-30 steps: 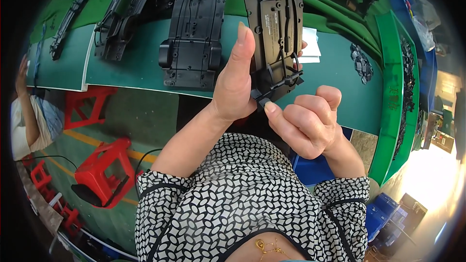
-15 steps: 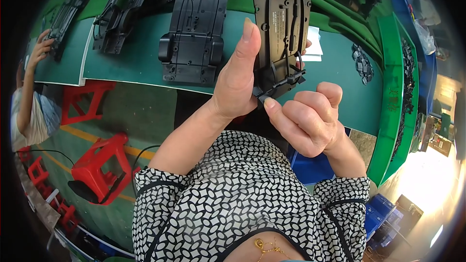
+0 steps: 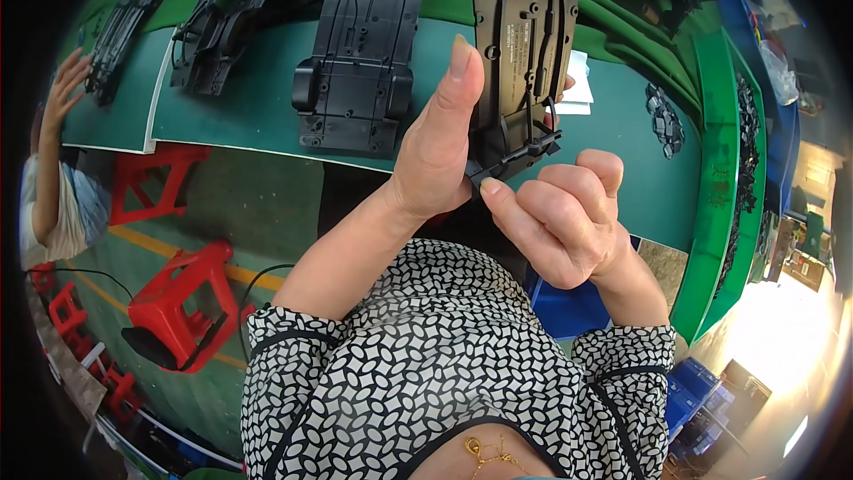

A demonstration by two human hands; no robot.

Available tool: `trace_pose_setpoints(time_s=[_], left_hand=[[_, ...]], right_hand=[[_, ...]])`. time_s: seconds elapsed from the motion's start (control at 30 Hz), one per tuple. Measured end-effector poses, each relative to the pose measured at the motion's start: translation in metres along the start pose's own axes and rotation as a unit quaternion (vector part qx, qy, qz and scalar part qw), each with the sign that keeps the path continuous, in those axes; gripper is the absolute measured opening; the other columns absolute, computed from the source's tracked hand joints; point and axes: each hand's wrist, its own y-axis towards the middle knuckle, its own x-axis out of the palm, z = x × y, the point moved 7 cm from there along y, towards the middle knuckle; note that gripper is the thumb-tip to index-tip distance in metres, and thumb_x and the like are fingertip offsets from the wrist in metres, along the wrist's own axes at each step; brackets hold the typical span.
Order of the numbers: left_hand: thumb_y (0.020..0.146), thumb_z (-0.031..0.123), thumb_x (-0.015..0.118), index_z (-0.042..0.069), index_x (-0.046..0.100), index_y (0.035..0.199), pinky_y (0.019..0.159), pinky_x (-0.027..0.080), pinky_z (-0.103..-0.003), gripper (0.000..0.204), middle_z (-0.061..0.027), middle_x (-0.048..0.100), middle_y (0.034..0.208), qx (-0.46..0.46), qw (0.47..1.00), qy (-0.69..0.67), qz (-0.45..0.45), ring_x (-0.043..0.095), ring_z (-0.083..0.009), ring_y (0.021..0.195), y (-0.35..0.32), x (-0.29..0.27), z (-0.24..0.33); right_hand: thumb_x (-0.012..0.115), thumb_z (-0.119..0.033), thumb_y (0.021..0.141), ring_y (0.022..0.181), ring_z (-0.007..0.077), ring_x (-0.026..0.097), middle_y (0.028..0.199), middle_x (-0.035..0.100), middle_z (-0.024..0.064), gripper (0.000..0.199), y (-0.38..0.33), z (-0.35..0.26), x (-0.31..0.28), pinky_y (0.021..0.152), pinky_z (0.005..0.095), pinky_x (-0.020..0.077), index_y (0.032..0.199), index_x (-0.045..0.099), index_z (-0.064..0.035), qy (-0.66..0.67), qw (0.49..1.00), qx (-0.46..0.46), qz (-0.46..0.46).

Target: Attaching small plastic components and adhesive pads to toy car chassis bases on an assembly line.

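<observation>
A long black plastic toy-car chassis (image 3: 524,53) is held tilted in front of me, its near end toward my body. My left hand (image 3: 435,147) is closed round its left side, thumb pointing up. Fingertips show past the chassis's far right edge, so the fingers pass behind it. At the near end is a black bumper-like piece (image 3: 511,156) with thin bars. My right hand (image 3: 564,218) is curled, its thumb tip pressed against the lower left corner of that piece. What lies under the right fingers is hidden.
Another black chassis (image 3: 360,53) lies on the green table (image 3: 258,116), with more to its left. A cluster of small black parts (image 3: 665,120) lies at right, near a green bin (image 3: 711,178). White paper (image 3: 577,84) sits behind my chassis. At left, a co-worker's hand (image 3: 67,89) is by another chassis.
The chassis in my hands has swung slightly to the right at its far end. My hands have barely moved. The co-worker's hand has come off the chassis at left, fingers spread.
</observation>
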Motion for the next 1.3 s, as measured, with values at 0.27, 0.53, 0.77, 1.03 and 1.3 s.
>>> trace_pose_setpoints(time_s=[0.27, 0.53, 0.77, 1.03, 1.3], left_hand=[[0.091, 0.062, 0.031, 0.001, 0.047, 0.123, 0.084, 0.046, -0.026, 0.071, -0.0061, 0.057, 0.11, 0.003, 1.0, 0.021, 0.014, 0.054, -0.0115, 0.094, 0.0, -0.003, 0.001], [0.086, 0.072, 0.019, -0.004, 0.042, 0.128, 0.089, 0.048, -0.035, 0.09, -0.017, 0.055, 0.117, -0.002, 0.997, 0.059, 0.046, 0.057, -0.0224, 0.1, -0.001, -0.008, 0.0], [0.084, 0.074, 0.02, -0.003, 0.042, 0.128, 0.09, 0.047, -0.035, 0.091, -0.017, 0.055, 0.116, 0.013, 0.993, 0.107, 0.039, 0.057, -0.0221, 0.101, -0.001, -0.007, 0.002], [0.084, 0.074, 0.022, -0.003, 0.042, 0.128, 0.09, 0.047, -0.035, 0.091, -0.0175, 0.055, 0.116, 0.014, 0.991, 0.11, 0.069, 0.057, -0.0225, 0.1, -0.003, -0.007, 0.003], [0.085, 0.073, 0.023, -0.003, 0.043, 0.128, 0.088, 0.047, -0.035, 0.09, -0.0171, 0.057, 0.114, 0.021, 0.988, 0.144, 0.057, 0.058, -0.0221, 0.099, -0.003, -0.008, 0.005]], right_hand=[[0.071, -0.01, 0.052, 0.069, 0.0166, 0.046, 0.076, 0.046, 0.0003, 0.034, 0.0, 0.003, 0.003, 0.061, 0.0319, 0.0315, 0.085, 0.068, -0.0031, 0.014, 1.0, 0.014, -0.004], [0.062, -0.014, 0.05, 0.071, 0.0149, 0.05, 0.08, 0.053, 0.0007, 0.041, -0.006, 0.005, 0.005, 0.065, 0.0306, 0.0331, 0.087, 0.068, -0.0006, 0.007, 0.999, 0.012, 0.032], [0.061, -0.015, 0.049, 0.071, 0.016, 0.051, 0.08, 0.053, 0.002, 0.04, -0.004, 0.004, 0.009, 0.064, 0.0308, 0.0339, 0.086, 0.067, 0.0008, 0.01, 1.0, 0.013, 0.027], [0.061, -0.015, 0.049, 0.073, 0.0165, 0.051, 0.083, 0.053, 0.0029, 0.039, -0.004, 0.005, 0.011, 0.066, 0.0311, 0.0367, 0.084, 0.065, 0.0016, 0.025, 0.999, 0.02, 0.028], [0.062, -0.013, 0.051, 0.073, 0.0168, 0.052, 0.082, 0.053, 0.0028, 0.036, -0.002, 0.006, 0.012, 0.067, 0.0312, 0.0377, 0.084, 0.065, 0.0018, 0.03, 0.999, 0.019, 0.025]])
